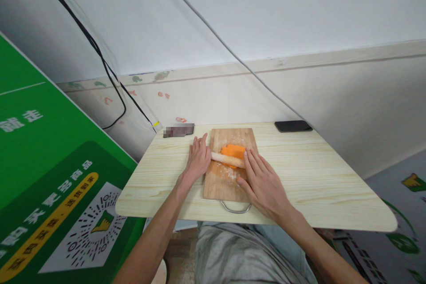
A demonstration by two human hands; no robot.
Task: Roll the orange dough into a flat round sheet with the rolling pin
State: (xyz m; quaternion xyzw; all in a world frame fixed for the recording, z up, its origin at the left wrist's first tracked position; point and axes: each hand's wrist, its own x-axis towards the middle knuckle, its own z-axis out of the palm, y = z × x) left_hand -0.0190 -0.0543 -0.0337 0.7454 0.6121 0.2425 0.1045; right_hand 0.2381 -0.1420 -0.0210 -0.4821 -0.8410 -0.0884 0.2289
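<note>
A wooden rolling pin (229,159) lies crosswise over a flattened piece of orange dough (233,150) on a wooden cutting board (218,191). My left hand (199,157) rests at the pin's left end, its fingers stretched out and apart. My right hand (264,182) lies over the pin's right end with the fingers extended and the thumb spread toward me; that end is hidden under it. White flour is scattered on the board around the dough. Part of the dough shows beyond the pin, and a thin edge shows on the near side.
The board's metal handle (235,209) points toward me at the table's (319,182) front edge. A dark phone (293,126) lies at the back right, and a dark flat object (179,130), partly blurred, at the back left. Cables hang along the wall; a green printed panel (49,177) stands left.
</note>
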